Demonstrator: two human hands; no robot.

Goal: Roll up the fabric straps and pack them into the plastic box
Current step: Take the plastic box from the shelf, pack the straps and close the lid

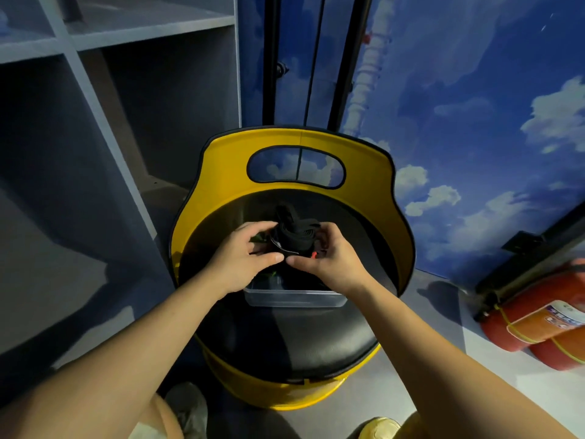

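Both hands, left [250,256] and right [326,259], pinch the black strap roll [296,237] above the box [294,297]; we're mid-roll, next we'd tighten and drop it in

Both bare forearms reach forward and converge at the middle of the view. The left hand [245,251] and the right hand [329,259] face each other, fingers curled, thumbs nearly touching, gripping a black rolled fabric strap [296,237] between them.
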